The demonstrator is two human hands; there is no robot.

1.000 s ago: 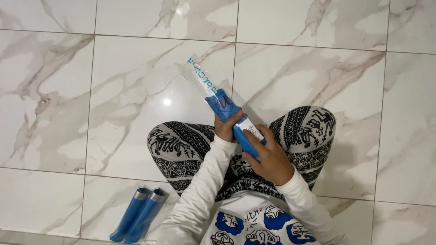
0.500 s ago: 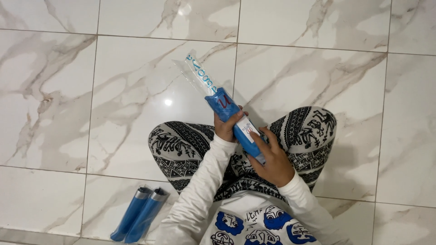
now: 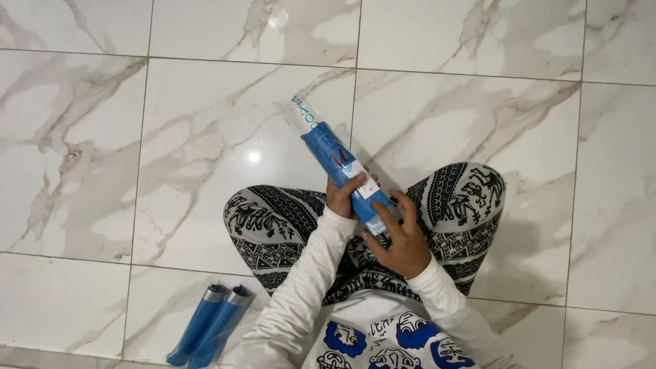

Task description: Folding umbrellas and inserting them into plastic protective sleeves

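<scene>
I sit cross-legged on a marble tile floor in black-and-white patterned trousers. Both hands hold a long blue roll in a clear plastic sleeve (image 3: 337,160), tilted up and to the left over my lap. My left hand (image 3: 343,197) grips it from below and behind, around its middle. At the near end of the roll, my right hand (image 3: 400,236) has its fingers curled over a white label. The clear end of the sleeve sticks out past the blue part, toward the far tiles.
Two more blue rolls with grey ends (image 3: 210,325) lie side by side on the floor at my left, near the lower edge. White marble tiles (image 3: 171,137) with dark grout lines surround me.
The roll has shifted slightly in my hands, and my right fingers have moved along its near end. The rolls on the floor have not moved.
</scene>
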